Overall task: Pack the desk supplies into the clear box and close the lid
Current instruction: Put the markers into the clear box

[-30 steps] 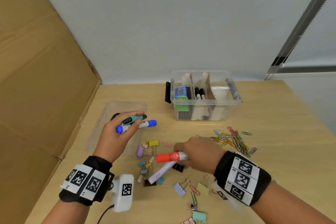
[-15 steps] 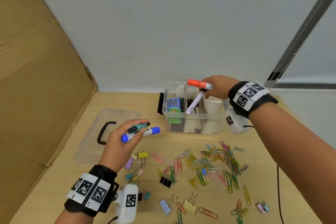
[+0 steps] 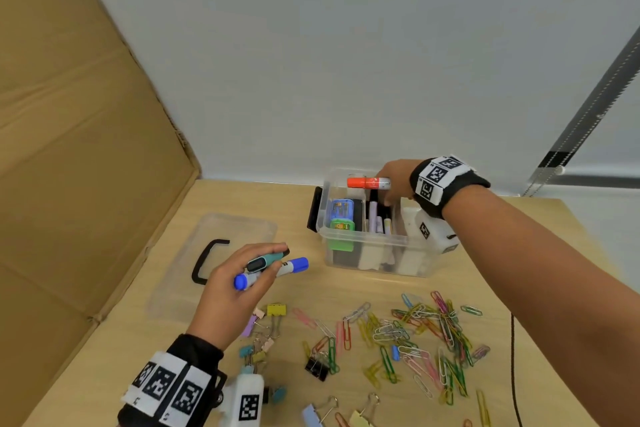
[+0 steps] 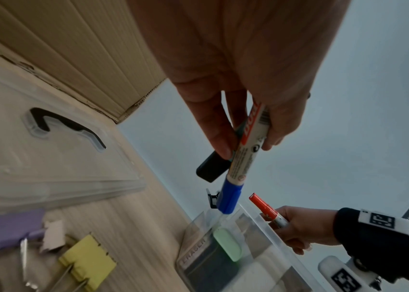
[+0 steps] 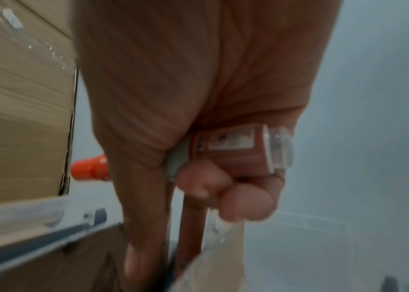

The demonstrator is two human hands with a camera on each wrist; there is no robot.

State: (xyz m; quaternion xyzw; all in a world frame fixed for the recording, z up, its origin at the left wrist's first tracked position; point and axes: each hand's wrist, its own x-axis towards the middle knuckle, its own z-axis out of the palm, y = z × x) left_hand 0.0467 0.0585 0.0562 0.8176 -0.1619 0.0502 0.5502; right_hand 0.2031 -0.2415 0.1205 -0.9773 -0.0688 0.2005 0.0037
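While the clear box (image 3: 375, 255) is standing open at the back of the surface (image 3: 540, 288), the right hand (image 3: 394, 177) is gripping an orange-capped marker (image 3: 369, 182) just above its middle compartment. The left hand (image 3: 239, 282) is holding a blue marker (image 3: 294, 266) and a teal one (image 3: 266, 261) nearer. The marker-packing step is going on; next, I think, the orange marker is needing to tilt down into the compartment.

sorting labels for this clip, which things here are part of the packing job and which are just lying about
Part of the job:
- clear box
- lid lying on the table
- orange-capped marker in the right hand
- blue marker and teal pen in the left hand
- loose paper clips
- binder clips

Just lying about:
- cardboard sheet
- black cable
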